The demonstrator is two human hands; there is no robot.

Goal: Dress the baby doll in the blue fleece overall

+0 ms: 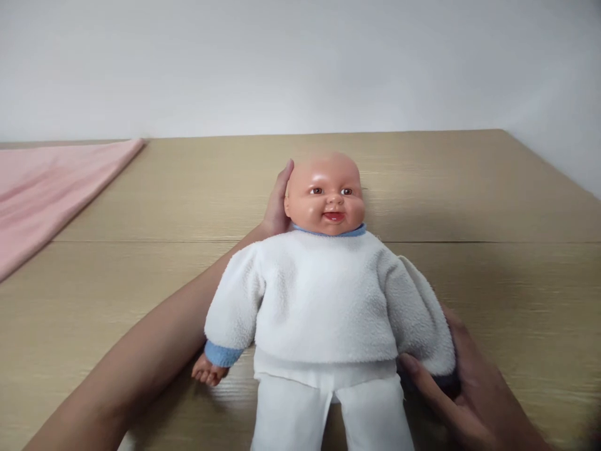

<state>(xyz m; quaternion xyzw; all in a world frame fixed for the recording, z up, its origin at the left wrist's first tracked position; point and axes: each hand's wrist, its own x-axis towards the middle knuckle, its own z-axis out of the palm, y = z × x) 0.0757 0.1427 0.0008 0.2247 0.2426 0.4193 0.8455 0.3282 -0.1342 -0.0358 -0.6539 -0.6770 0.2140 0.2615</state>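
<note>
- Located centrally over the counter (469,188): doll (323,207), front facing the camera, head toward the far edge.
- Dressed in white fleece top (323,300), blue collar (352,232), blue cuff (223,354) and white trousers (295,413).
- Cupped against the side of the doll's head: left hand (278,207), partly hidden behind.
- Closed around the lower sleeve on the opposite side: right hand (469,382), thumb in front, near the hem.
- Cannot tell whether touching the counter beneath the doll's back.
- Spread at far left, well apart from the doll: pink cloth (56,194).
</note>
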